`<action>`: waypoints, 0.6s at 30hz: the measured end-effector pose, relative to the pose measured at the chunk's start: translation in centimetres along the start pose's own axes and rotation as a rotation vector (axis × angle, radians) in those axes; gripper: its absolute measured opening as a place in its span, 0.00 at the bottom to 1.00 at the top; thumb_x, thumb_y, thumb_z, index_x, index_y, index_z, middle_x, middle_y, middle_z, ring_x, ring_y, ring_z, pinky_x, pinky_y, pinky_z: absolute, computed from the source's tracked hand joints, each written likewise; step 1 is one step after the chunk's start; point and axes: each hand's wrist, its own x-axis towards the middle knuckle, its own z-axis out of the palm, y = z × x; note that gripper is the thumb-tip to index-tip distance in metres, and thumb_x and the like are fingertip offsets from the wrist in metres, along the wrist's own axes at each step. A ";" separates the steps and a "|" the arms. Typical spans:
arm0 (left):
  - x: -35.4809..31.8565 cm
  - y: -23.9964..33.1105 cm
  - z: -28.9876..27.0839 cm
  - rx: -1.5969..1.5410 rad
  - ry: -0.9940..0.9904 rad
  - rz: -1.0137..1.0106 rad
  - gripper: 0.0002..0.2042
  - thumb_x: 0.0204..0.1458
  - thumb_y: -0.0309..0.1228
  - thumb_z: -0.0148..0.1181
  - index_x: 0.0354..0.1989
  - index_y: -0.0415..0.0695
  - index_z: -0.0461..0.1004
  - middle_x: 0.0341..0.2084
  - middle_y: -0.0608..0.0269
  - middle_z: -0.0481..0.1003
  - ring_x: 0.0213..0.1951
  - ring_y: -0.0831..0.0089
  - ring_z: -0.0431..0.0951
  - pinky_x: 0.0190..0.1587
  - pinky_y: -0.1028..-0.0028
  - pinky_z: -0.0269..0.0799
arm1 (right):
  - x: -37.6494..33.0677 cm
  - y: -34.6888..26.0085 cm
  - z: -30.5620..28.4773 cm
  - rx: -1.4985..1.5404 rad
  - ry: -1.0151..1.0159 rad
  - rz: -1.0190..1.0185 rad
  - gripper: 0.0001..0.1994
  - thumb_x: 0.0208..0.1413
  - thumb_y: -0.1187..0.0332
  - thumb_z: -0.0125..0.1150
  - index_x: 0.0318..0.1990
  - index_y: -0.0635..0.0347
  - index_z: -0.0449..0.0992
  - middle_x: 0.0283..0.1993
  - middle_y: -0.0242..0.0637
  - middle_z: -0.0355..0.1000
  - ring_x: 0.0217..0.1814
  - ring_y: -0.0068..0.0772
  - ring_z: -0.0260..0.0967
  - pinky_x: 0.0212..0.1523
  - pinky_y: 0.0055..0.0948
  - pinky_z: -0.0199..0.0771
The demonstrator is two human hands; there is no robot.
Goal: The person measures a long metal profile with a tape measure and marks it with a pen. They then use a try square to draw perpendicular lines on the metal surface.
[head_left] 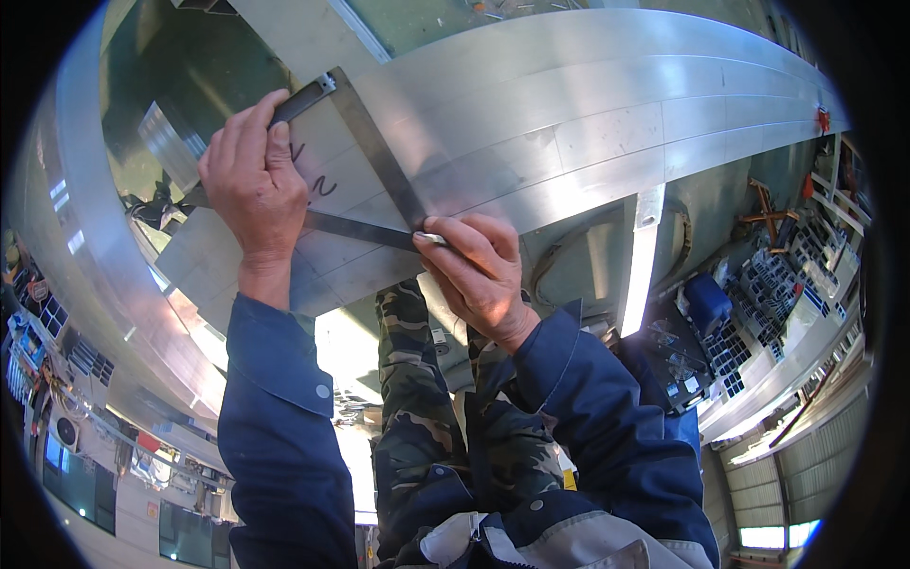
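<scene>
On a silvery sheet-metal panel (607, 152) lies a metal square with a dark stock (301, 100) and a long flat blade (379, 152). A second dark metal strip (358, 230) meets the blade's near end; whether they are joined is hidden. My left hand (251, 180) is closed on the stock, thumb along it, and covers the strip's left part. My right hand (479, 270) pinches its fingers at the corner where blade and strip meet. Something small and pale shows at those fingertips, too small to name. Dark handwritten marks (322, 185) stand on the metal between the strips.
Seams cross the panel, which curves away right. Below it a bright metal upright (645, 256) stands beside a large hoop (550, 275). A blue container (706, 302) and stacked rectangular profiles (791, 275) lie at right. My camouflage-clad legs (417, 379) are close to the panel's near edge.
</scene>
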 end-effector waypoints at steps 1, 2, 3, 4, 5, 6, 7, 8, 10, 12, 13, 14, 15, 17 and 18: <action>0.0 0.0 0.1 0.001 -0.001 0.000 0.10 0.66 0.31 0.61 0.53 0.53 0.84 0.43 0.67 0.83 0.47 0.61 0.80 0.56 0.63 0.67 | 0.0 0.0 0.0 0.000 -0.003 0.002 0.17 0.44 0.76 0.77 0.45 0.60 0.87 0.55 0.31 0.81 0.54 0.35 0.73 0.54 0.32 0.71; 0.0 0.0 0.1 0.002 -0.001 0.001 0.10 0.66 0.31 0.61 0.53 0.53 0.84 0.43 0.67 0.83 0.47 0.61 0.80 0.56 0.63 0.68 | -0.1 0.0 0.0 0.001 -0.007 0.004 0.17 0.44 0.76 0.77 0.45 0.60 0.87 0.55 0.31 0.81 0.54 0.35 0.73 0.54 0.32 0.71; 0.0 0.0 0.2 0.004 -0.002 0.001 0.10 0.66 0.31 0.61 0.53 0.53 0.84 0.43 0.67 0.83 0.47 0.61 0.80 0.56 0.63 0.68 | -0.1 0.1 0.0 -0.001 -0.004 0.004 0.17 0.44 0.76 0.77 0.45 0.60 0.87 0.55 0.31 0.81 0.54 0.35 0.73 0.54 0.32 0.71; 0.0 0.0 0.1 0.006 -0.003 0.002 0.10 0.66 0.31 0.61 0.53 0.53 0.84 0.43 0.67 0.83 0.47 0.61 0.80 0.56 0.63 0.68 | -0.1 0.1 0.0 0.000 -0.002 0.004 0.17 0.44 0.76 0.77 0.45 0.60 0.87 0.55 0.31 0.81 0.54 0.35 0.73 0.54 0.32 0.71; 0.0 0.0 0.1 0.008 -0.004 0.003 0.10 0.66 0.31 0.61 0.53 0.53 0.84 0.43 0.67 0.83 0.47 0.61 0.80 0.56 0.63 0.67 | -0.2 0.1 0.1 0.000 0.000 0.004 0.17 0.44 0.76 0.77 0.45 0.59 0.87 0.55 0.31 0.81 0.54 0.35 0.73 0.54 0.32 0.71; 0.0 0.0 0.1 0.010 -0.004 0.003 0.10 0.66 0.31 0.61 0.53 0.53 0.84 0.44 0.67 0.83 0.47 0.61 0.80 0.56 0.63 0.67 | -0.2 0.1 0.1 0.000 0.002 0.003 0.17 0.44 0.76 0.77 0.45 0.59 0.87 0.55 0.31 0.81 0.54 0.35 0.73 0.53 0.32 0.71; 0.0 0.0 0.1 0.011 -0.004 0.004 0.10 0.67 0.31 0.60 0.53 0.53 0.84 0.44 0.67 0.83 0.47 0.61 0.80 0.56 0.63 0.67 | -0.1 0.1 0.1 0.001 0.003 0.000 0.17 0.44 0.76 0.77 0.45 0.59 0.87 0.55 0.31 0.80 0.54 0.35 0.73 0.53 0.32 0.71; -0.1 -0.1 0.1 0.013 -0.004 0.005 0.10 0.67 0.32 0.60 0.53 0.53 0.84 0.44 0.68 0.83 0.47 0.61 0.80 0.56 0.63 0.67 | -0.1 0.1 0.1 0.002 0.005 -0.002 0.16 0.44 0.76 0.77 0.45 0.59 0.87 0.55 0.31 0.80 0.54 0.35 0.73 0.53 0.32 0.71; -0.1 -0.1 0.1 0.011 0.005 0.017 0.10 0.68 0.35 0.59 0.53 0.53 0.84 0.44 0.68 0.83 0.47 0.61 0.80 0.56 0.62 0.67 | 0.0 0.0 0.0 0.002 0.005 -0.002 0.16 0.44 0.76 0.77 0.44 0.59 0.86 0.54 0.31 0.80 0.54 0.35 0.72 0.53 0.32 0.71; 0.0 -0.1 0.3 0.002 0.023 0.041 0.12 0.70 0.41 0.59 0.53 0.53 0.83 0.44 0.67 0.83 0.47 0.61 0.80 0.56 0.62 0.68 | 0.0 0.0 0.1 -0.005 0.008 0.000 0.16 0.44 0.76 0.77 0.45 0.59 0.86 0.54 0.30 0.80 0.54 0.35 0.72 0.53 0.32 0.71; 0.0 -0.1 0.3 0.023 0.029 0.061 0.14 0.69 0.44 0.59 0.53 0.52 0.83 0.43 0.67 0.83 0.47 0.61 0.80 0.56 0.62 0.68 | 0.0 0.0 0.1 -0.007 0.009 -0.002 0.16 0.45 0.76 0.77 0.45 0.59 0.86 0.54 0.30 0.80 0.53 0.35 0.72 0.53 0.32 0.71; 0.0 -0.1 0.3 0.044 0.035 0.081 0.16 0.69 0.48 0.59 0.53 0.52 0.83 0.43 0.67 0.82 0.47 0.61 0.80 0.56 0.62 0.68 | 0.0 0.0 0.1 -0.010 0.011 -0.003 0.16 0.45 0.76 0.77 0.45 0.59 0.86 0.54 0.30 0.80 0.53 0.35 0.72 0.53 0.32 0.71; 0.1 -0.1 0.2 0.065 0.041 0.100 0.18 0.68 0.51 0.59 0.53 0.52 0.83 0.43 0.67 0.82 0.47 0.61 0.80 0.55 0.62 0.68 | 0.0 0.0 0.1 -0.009 0.007 -0.003 0.16 0.45 0.77 0.77 0.45 0.59 0.86 0.54 0.30 0.80 0.53 0.35 0.72 0.53 0.32 0.71; 0.0 -0.1 0.3 0.082 0.037 0.099 0.22 0.65 0.56 0.60 0.53 0.52 0.82 0.43 0.67 0.82 0.47 0.61 0.80 0.55 0.61 0.68 | 0.1 0.0 0.0 -0.013 0.002 -0.002 0.17 0.45 0.77 0.77 0.45 0.58 0.86 0.54 0.29 0.80 0.53 0.35 0.72 0.53 0.32 0.71; 0.0 -0.2 0.3 0.090 0.035 0.098 0.24 0.64 0.58 0.60 0.53 0.52 0.82 0.43 0.67 0.81 0.47 0.61 0.79 0.55 0.61 0.68 | 0.2 0.0 0.0 -0.013 -0.002 -0.003 0.17 0.45 0.77 0.77 0.46 0.58 0.86 0.54 0.29 0.80 0.53 0.35 0.72 0.53 0.32 0.71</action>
